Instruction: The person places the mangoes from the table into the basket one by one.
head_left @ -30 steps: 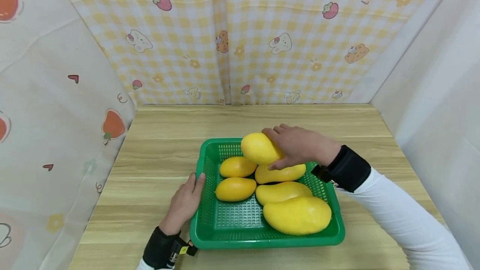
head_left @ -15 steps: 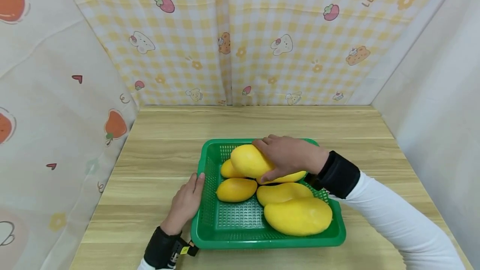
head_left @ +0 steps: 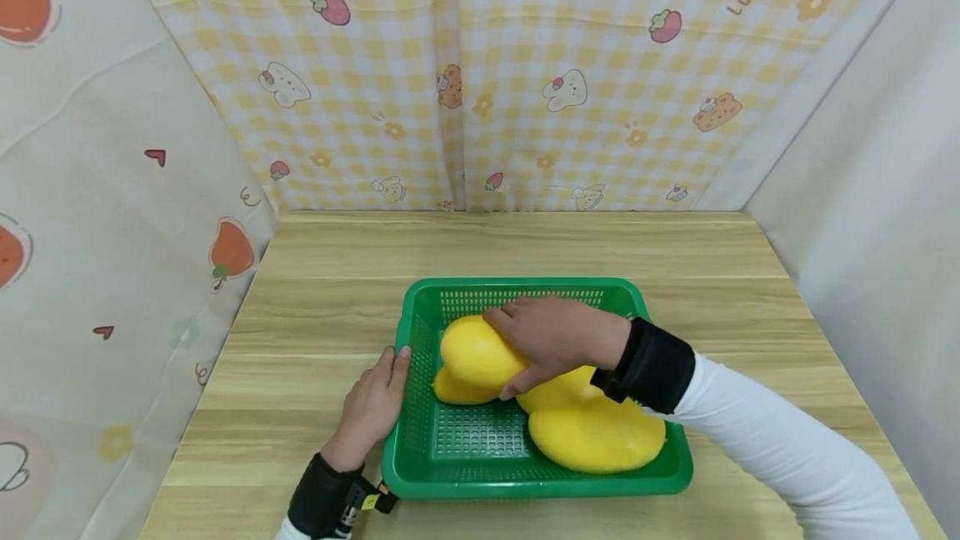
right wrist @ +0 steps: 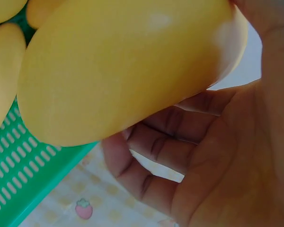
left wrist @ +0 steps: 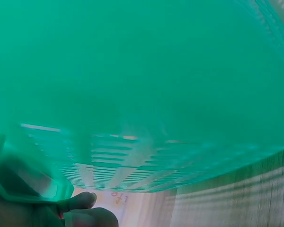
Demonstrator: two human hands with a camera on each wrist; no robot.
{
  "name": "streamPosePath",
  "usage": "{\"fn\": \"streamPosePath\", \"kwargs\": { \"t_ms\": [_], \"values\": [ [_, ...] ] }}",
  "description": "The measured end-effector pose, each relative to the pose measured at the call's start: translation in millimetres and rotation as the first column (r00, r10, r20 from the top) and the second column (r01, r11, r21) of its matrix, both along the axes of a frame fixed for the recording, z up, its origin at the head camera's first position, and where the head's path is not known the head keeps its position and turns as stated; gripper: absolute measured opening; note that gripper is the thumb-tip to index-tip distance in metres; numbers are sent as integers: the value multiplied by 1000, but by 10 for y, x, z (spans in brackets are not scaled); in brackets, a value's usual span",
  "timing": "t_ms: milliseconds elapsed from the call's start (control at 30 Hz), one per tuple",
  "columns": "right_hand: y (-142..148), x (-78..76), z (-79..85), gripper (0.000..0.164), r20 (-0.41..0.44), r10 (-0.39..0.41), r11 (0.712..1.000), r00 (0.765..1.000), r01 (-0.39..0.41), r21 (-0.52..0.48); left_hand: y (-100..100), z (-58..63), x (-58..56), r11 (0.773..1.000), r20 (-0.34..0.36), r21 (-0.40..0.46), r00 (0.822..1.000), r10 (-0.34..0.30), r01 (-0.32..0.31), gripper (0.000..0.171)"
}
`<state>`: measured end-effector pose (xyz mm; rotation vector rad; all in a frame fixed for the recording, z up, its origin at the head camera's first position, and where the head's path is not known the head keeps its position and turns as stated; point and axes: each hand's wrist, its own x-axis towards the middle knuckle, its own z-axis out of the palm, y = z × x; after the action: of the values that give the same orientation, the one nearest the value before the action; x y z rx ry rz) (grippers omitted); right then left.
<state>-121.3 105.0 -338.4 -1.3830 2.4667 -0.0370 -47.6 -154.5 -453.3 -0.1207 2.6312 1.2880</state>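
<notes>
In the head view my right hand [head_left: 551, 340] grips a large yellow mango [head_left: 476, 352] over the left part of the green plastic basket [head_left: 525, 486]. The right wrist view has this mango [right wrist: 132, 71] against curled fingers [right wrist: 161, 142], with the thumb side at the top edge. Just under it shows part of a smaller, deeper yellow mango [head_left: 457, 390]. Another large mango [head_left: 596, 440] lies at the basket's front right, a further one [head_left: 562, 390] behind it. My left hand [head_left: 371, 402] holds the basket's left rim; in the left wrist view its fingertips [left wrist: 87, 201] show beside the green wall.
The basket stands on a wood-grain table [head_left: 330, 273]. A yellow checked cloth [head_left: 510, 132] hangs behind. White cloth walls [head_left: 862, 190] close off both sides. My right hand and the held mango hide other mangoes at the back of the basket.
My right hand has carried the large mango down, left and nearer, from above the back of the basket onto its left part. The left hand has stayed at the rim.
</notes>
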Motion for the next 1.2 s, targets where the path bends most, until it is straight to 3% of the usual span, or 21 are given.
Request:
{"fn": "streamPosePath", "kwargs": {
  "t_ms": [200, 467, 633, 800, 1200],
  "values": [
    [-138, 103, 14, 86, -30, 60, 998, 998, -60, 2, -6, 11, 17, 998, -27, -69, 1000, -5, 3, 54],
    [-275, 247, -90, 81, -6, 116, 993, 993, -116, -2, 1, 15, 28, 997, -29, -74, 1000, -10, 8, 56],
    [-360, 313, -145, 82, -4, 126, 992, 992, -126, 4, -7, 6, 16, 999, -31, -35, 1000, -4, 3, 54],
    [-426, 391, -172, 83, -11, 130, 991, 991, -130, 41, -10, 5, 11, 1000, -25, 10, 1000, -4, 4, 56],
    [-501, 531, -371, 80, -50, 140, 977, 989, -130, 169, -20, 9, 17, 999, -29, -43, 999, -14, 13, 56]
  ]
}}
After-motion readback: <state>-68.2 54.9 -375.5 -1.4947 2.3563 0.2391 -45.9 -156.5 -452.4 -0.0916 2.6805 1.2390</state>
